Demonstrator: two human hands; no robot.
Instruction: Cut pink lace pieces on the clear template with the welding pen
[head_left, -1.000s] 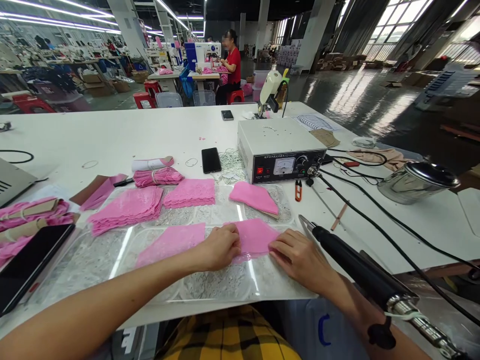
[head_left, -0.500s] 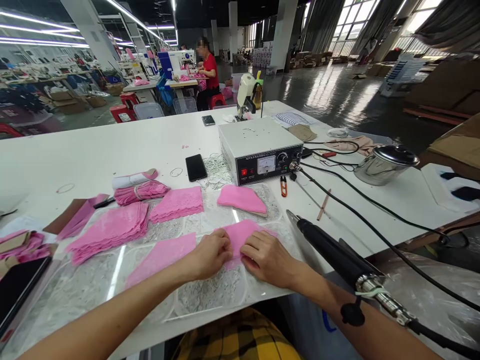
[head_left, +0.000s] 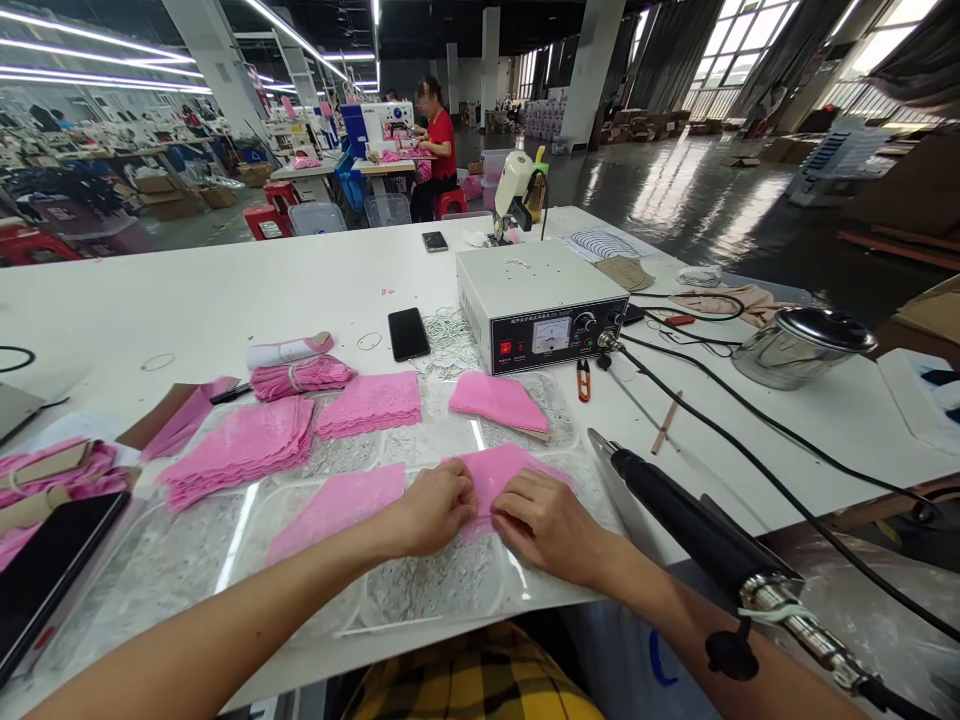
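Observation:
A pink fabric piece (head_left: 491,470) lies on the patterned clear mat (head_left: 427,590) in front of me. My left hand (head_left: 441,508) pinches its left edge with curled fingers. On its near right edge, my right hand (head_left: 546,520) grips it, fingers bent and pressed together. Left of my hands a flat pink panel (head_left: 341,505) rests on the mat, partly under my left forearm. Just beyond the worked piece sits a thicker pink stack (head_left: 499,400) with a tan underside. Two piles of pink pieces, one wide (head_left: 244,450) and one smaller (head_left: 371,402), are further left.
A control box (head_left: 544,310) with a dial stands ahead, cabled to a black handheld tool (head_left: 675,510) beside my right forearm. Orange thread snips (head_left: 583,380), a phone (head_left: 409,334), tangled cord (head_left: 451,340) and a lidded jar (head_left: 802,348) lie around. A person in red sits further back.
The view has shifted slightly left, so the scene sits further right. Both hands keep their hold on the pink piece, with hardly any movement.

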